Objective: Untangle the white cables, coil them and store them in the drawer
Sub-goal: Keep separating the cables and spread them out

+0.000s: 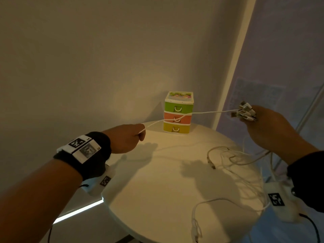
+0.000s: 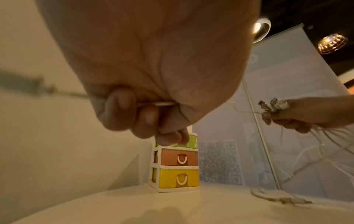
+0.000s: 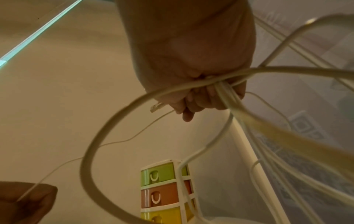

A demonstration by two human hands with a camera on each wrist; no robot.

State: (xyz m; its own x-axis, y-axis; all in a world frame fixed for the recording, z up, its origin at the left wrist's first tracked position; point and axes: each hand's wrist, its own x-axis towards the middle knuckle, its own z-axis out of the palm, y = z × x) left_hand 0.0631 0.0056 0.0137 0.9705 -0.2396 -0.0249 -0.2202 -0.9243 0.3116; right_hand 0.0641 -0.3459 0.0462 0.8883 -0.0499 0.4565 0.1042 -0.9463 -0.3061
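Observation:
My right hand [image 1: 259,123] is raised at the right and grips a bunch of white cables by their plug ends [image 1: 245,112]; their lengths [image 3: 249,115] hang from the fist down to the table. One thin white cable [image 1: 192,114] runs taut from that bunch leftwards to my left hand [image 1: 129,137], which pinches it in curled fingers [image 2: 145,115]. Behind this cable stands a small three-drawer unit [image 1: 178,113], green, orange and yellow, all drawers closed. More loose white cables [image 1: 233,158] lie tangled on the right side of the round white table [image 1: 157,190].
The drawer unit [image 2: 178,166] stands at the table's far edge near a beige wall. A pale banner with a QR code [image 1: 254,95] and its stand pole are at the right. One cable end [image 1: 196,230] trails near the table's front edge.

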